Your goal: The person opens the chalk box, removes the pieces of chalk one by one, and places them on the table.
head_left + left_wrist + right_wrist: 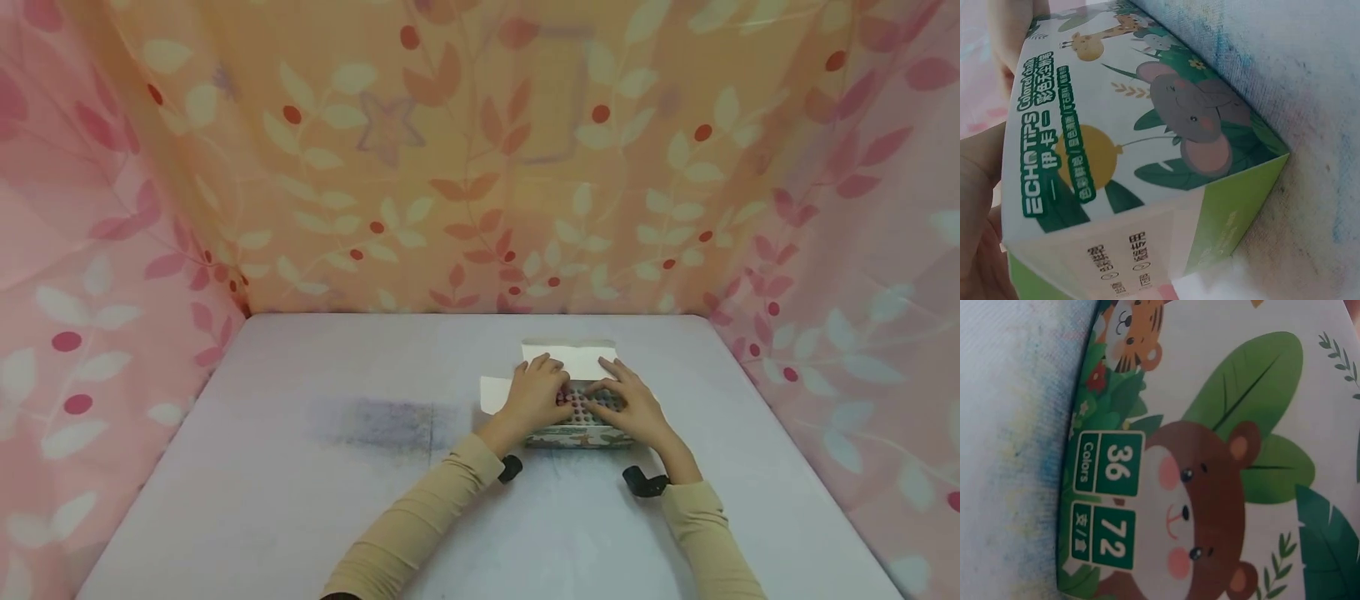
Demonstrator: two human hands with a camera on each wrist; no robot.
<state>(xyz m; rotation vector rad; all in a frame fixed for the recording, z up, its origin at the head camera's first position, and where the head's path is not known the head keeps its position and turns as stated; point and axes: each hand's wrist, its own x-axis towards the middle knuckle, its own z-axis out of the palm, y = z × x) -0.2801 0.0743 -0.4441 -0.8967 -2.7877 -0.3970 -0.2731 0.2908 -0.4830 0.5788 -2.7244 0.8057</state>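
An opened cardboard box of coloured chalk [577, 437] stands on the table, its white lid flap [577, 360] raised at the back. Printed animals and the words "Colored chalk" show on its front [1129, 94]. Round ends of many chalk sticks [579, 408] fill it in rows. My left hand [536, 392] reaches over the left side, thumb and bent fingers at the chalk; whether they pinch a stick is hidden. From the right side my right hand [633, 408] reaches in, thumb and index finger spread apart over the chalk. In the right wrist view, only the box's bear-printed front [1210, 487] shows.
A white side flap [497, 393] sticks out on the box's left. Purplish smudges [397, 425] mark the pale tabletop [262, 500]. Patterned curtains [465, 167] enclose the back and both sides. Black wrist cameras [645, 482] sit near both cuffs.
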